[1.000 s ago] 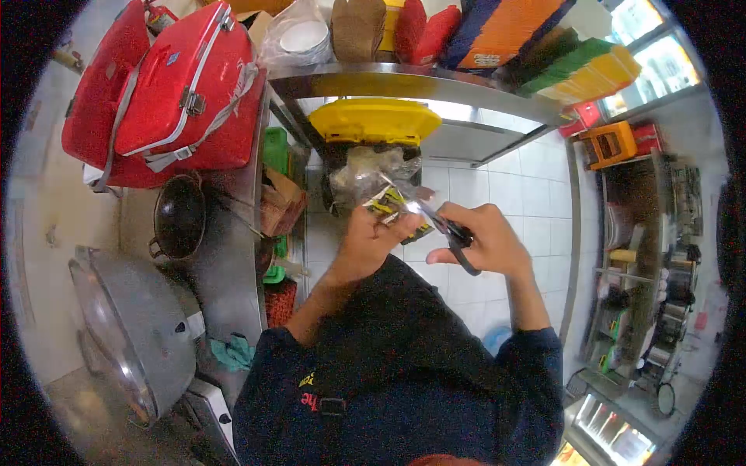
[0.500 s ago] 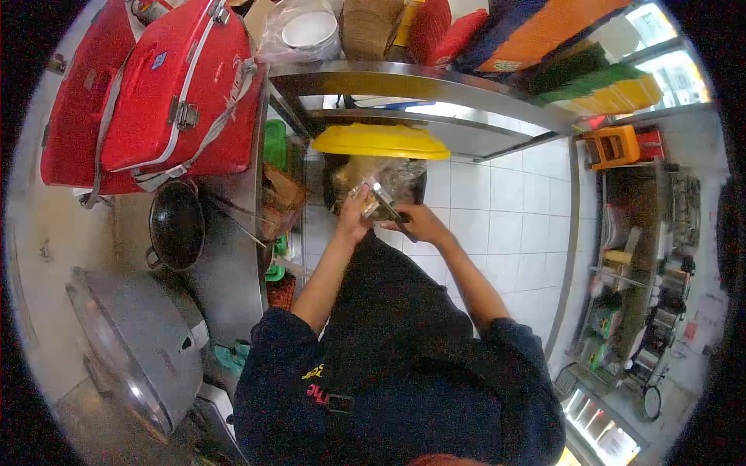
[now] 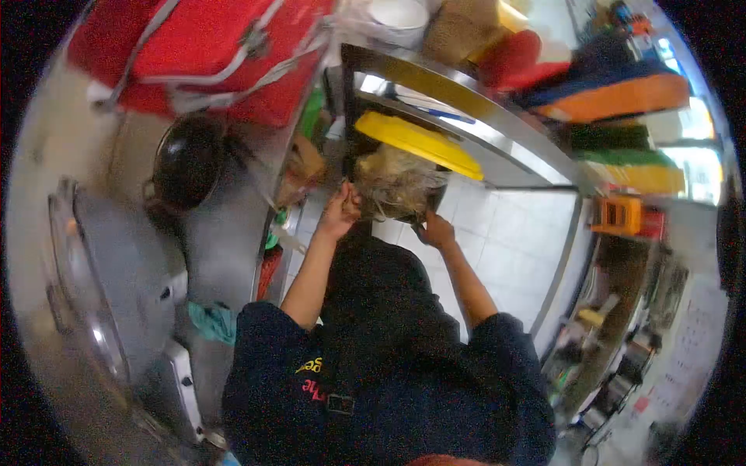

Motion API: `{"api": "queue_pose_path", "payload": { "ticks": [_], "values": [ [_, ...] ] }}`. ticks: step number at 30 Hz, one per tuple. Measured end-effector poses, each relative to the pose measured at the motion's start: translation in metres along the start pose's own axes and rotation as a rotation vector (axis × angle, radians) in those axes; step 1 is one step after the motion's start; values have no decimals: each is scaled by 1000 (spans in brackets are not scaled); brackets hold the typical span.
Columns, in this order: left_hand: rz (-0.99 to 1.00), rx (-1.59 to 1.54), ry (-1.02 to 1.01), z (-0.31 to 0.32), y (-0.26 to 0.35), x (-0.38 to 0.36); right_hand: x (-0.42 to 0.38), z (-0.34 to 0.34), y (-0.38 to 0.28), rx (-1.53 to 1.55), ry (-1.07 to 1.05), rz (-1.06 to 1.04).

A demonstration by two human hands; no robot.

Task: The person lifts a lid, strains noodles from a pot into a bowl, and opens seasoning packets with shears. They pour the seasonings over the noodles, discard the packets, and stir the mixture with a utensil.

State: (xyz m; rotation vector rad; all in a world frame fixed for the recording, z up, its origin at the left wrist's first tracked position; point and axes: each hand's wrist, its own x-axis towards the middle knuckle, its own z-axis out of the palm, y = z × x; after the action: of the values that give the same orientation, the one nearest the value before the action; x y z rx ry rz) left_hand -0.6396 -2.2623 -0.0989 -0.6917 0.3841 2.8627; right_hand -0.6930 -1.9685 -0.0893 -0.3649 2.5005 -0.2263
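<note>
My left hand (image 3: 339, 211) grips the left edge of a crumpled clear plastic bag (image 3: 396, 185), held out at arm's length over a dark bin under a yellow lid (image 3: 420, 140). At the bag's lower right corner, my right hand (image 3: 437, 231) is curled shut around the dark handle of the scissors (image 3: 423, 220). Motion blur hides the blades. Both forearms reach forward from my dark sleeves.
A steel counter (image 3: 225, 248) on the left carries a black pan (image 3: 186, 159), a large grey lidded pot (image 3: 116, 272) and red cases (image 3: 194, 46). A steel shelf (image 3: 466, 101) overhead holds coloured packs. A teal cloth (image 3: 211, 322) lies near my left elbow. White floor tiles (image 3: 513, 241) lie to the right.
Both hands and the bag have moved farther away, toward the bin under the yellow lid. The yellow packet seen in the bag a second ago no longer shows. The view has tilted and blurred.
</note>
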Motion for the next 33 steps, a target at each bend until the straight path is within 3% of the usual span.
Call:
{"api": "queue_pose_path", "payload": {
  "ticks": [1, 4, 5, 6, 8, 11, 13, 15, 17, 19, 20, 21, 22, 23, 24, 26, 27, 28, 29, 30, 32, 33],
  "values": [
    [43, -71, -63, 5, 5, -27, -14, 4, 4, -25, 0, -59],
    [204, -79, 20, -21, 7, -97, -45, 33, -25, 95, -57, -267],
    [227, -259, -142, -40, -1, -122, -53, 48, -47, 137, -74, -398],
    [340, -253, -83, -2, 5, -179, -64, 51, -80, 177, -114, -514],
    [482, -466, -115, 13, -20, -247, -110, 39, -134, 220, -147, -733],
    [770, -424, -17, -11, -54, -359, -128, 93, -200, 129, -210, -1021],
    [942, -255, 217, -24, -75, -446, -171, 93, -267, 18, -116, -1283],
    [1127, -499, 266, -42, -83, -508, -218, 83, -338, -74, -223, -1329],
    [1252, -500, 540, -46, -85, -572, -248, 87, -393, -171, -325, -1384],
    [1444, -427, 502, -74, -93, -644, -277, 112, -441, -362, -335, -1387],
    [1477, -512, 621, -79, -94, -686, -289, 132, -458, -386, -348, -1422],
    [1569, -574, 806, -86, -93, -721, -292, 154, -473, -356, -209, -1493],
    [1653, -596, 866, -103, -94, -760, -293, 176, -487, -314, -71, -1552],
    [1754, -466, 831, -140, -105, -789, -284, 190, -499, -365, -160, -1606],
    [1770, -474, 846, -153, -98, -823, -299, 196, -513, -367, -173, -1625],
    [1738, -288, 1636, -176, -80, -890, -335, 198, -539, -544, -59, -1815],
    [1737, -297, 1655, -202, -67, -927, -335, 219, -562, -544, -75, -1827],
    [1527, 183, 2111, -230, -64, -954, -326, 233, -567, -590, 49, -1986],
    [1177, 701, 2446, -262, -77, -970, -322, 244, -557, -654, 166, -2137],
    [1130, 669, 2440, -284, -86, -979, -323, 246, -553, -689, 120, -2134],
    [855, 1094, 2355, -310, -74, -1002, -330, 256, -567, -690, 263, -2060],
    [863, 1112, 2358, -316, -67, -1014, -371, 242, -593, -764, -140, -1718]
  ]
}}
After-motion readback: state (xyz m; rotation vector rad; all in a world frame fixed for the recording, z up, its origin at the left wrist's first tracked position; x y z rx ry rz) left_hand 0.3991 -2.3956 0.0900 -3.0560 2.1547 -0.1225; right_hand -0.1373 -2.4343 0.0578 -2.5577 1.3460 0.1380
